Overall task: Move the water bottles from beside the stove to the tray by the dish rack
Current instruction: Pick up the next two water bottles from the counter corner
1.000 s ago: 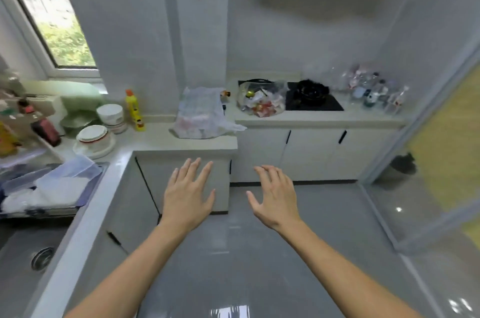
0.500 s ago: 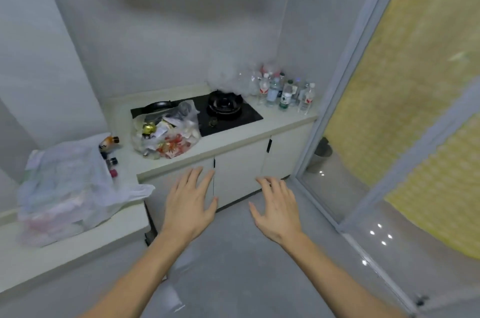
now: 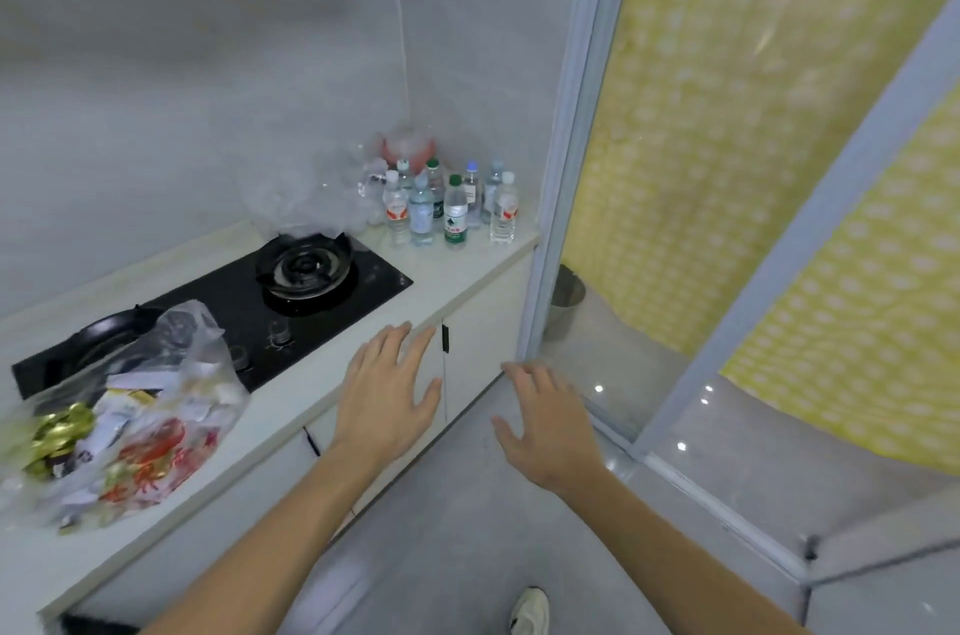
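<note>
The water bottles (image 3: 449,206) stand upright in a tight cluster at the centre of the frame, on the far right end of the table (image 3: 467,265), just right of the black stove (image 3: 291,291). None is lifted, so as I judge it the whole job is left. My left hand (image 3: 387,400) and right hand (image 3: 545,421) hover lower centre, fingers spread and holding nothing, well short of the cluster. The tray and dish rack are out of view.
</note>
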A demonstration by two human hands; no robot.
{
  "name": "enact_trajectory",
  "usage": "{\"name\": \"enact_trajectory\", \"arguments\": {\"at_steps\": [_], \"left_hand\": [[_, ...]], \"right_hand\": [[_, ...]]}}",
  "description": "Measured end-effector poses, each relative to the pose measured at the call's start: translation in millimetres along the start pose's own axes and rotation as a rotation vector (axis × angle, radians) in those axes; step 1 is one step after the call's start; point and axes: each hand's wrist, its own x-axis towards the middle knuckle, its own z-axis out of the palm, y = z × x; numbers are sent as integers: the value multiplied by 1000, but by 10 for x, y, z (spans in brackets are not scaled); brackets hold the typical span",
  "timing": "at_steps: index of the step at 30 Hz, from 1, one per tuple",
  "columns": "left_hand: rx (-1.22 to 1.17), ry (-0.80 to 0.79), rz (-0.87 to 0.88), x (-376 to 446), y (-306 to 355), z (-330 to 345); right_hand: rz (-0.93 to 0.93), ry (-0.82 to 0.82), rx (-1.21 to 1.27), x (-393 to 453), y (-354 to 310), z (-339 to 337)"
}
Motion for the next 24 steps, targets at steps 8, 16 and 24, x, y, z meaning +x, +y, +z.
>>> {"name": "enact_trajectory", "arguments": {"at_steps": [8, 16, 24], "left_hand": [[-23, -37, -46, 1754, 63, 344], [-54, -18, -96, 3256, -109, 884], [-157, -28, -106, 4842, -471, 1512]], "right_hand": [[-101, -89, -40, 1636, 725, -99], [-84, -73, -57, 3334, 1262, -34], [87, -98, -4, 4942, 1782, 114]]}}
